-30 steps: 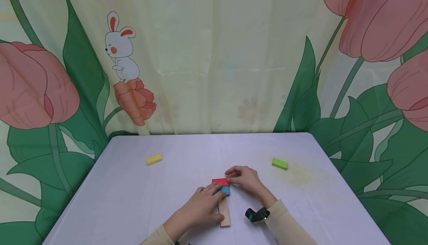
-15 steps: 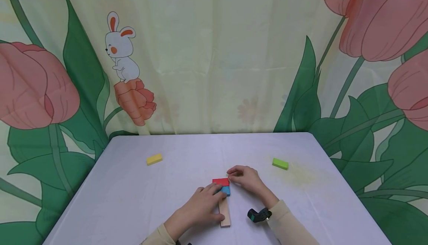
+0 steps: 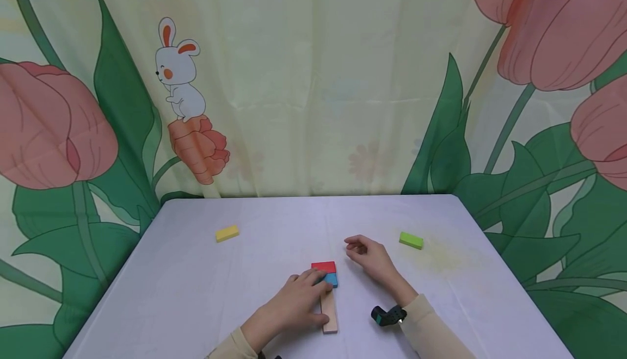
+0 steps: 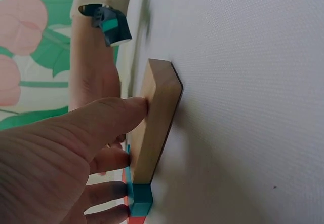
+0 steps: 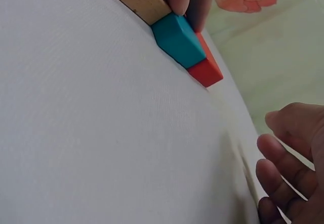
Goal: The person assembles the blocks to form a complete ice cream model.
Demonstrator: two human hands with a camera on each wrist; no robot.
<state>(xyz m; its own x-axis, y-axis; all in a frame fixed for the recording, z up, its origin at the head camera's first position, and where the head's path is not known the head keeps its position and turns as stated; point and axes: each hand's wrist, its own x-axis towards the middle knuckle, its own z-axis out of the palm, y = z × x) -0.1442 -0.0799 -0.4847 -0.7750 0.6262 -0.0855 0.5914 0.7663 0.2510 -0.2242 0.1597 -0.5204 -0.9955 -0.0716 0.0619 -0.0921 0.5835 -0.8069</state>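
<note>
White cloth-covered table [image 3: 196, 293] takes up most of the view. The left hand [image 3: 294, 307] lies flat over the long plain wooden block [image 3: 329, 311], thumb pressed to its side and fingers straight, hiding most of the small blue block [image 3: 331, 279] butted against the far end. The flat red block [image 3: 324, 266] sits just past those fingertips, touching the blue one. The right hand [image 3: 369, 255], to the right of the red block, holds nothing, fingers loosely curled. Its wrist view cuts the fingers off at the edge.
</note>
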